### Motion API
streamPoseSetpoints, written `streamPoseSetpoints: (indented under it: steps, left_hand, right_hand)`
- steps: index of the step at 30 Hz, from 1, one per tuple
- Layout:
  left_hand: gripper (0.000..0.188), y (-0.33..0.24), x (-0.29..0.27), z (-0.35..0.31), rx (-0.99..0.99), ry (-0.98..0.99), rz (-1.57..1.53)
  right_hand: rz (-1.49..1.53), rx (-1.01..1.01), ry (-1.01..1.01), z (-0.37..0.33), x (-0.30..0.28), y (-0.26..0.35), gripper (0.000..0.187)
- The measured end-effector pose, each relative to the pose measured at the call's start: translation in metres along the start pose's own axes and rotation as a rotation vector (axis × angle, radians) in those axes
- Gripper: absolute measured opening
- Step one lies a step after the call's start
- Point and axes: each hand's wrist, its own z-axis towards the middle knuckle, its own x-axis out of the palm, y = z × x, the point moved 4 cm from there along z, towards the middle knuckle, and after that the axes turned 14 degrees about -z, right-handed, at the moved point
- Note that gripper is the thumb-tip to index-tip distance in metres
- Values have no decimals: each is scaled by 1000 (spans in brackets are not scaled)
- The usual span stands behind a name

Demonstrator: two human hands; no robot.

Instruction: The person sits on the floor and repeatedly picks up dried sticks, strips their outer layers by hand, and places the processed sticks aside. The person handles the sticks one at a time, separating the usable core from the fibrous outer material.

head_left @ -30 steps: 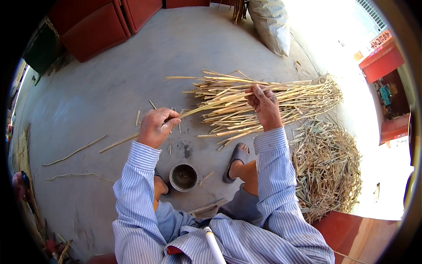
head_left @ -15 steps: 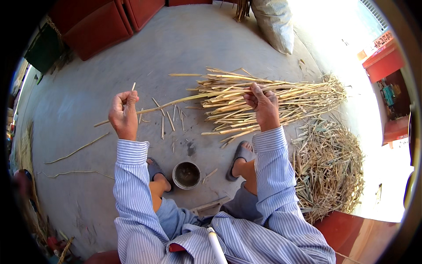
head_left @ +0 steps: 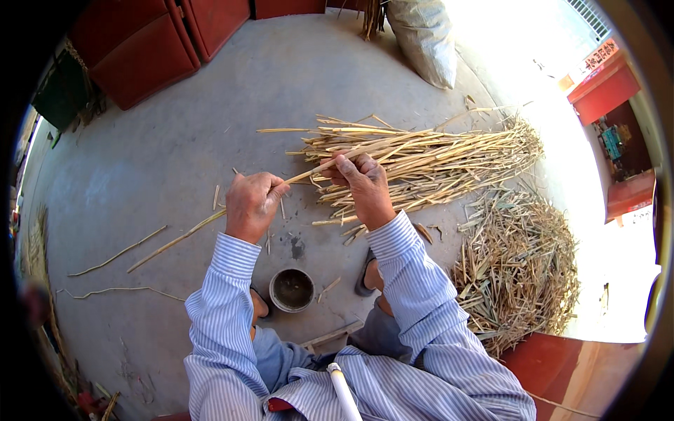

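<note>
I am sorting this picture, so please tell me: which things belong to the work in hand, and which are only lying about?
Likely work: stalk held by left hand and right hand; stalk pile; perhaps leaf heap.

Likely lying about: bowl; sack.

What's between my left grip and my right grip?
In the head view, a stretch of the stalk runs from the left grip to the right grip, with floor and a loose bit showing below it.
</note>
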Motion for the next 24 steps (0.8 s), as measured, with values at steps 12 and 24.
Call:
streamPoseSetpoints:
  steps: [12, 24]
  left_hand:
    - [14, 36, -48, -10, -36, -17, 498]
    - [14, 4, -3, 2, 6, -1, 78]
  right_hand:
    - [250, 50, -360, 12, -72, 5, 14]
    - [249, 60, -250, 11, -46, -6, 23]
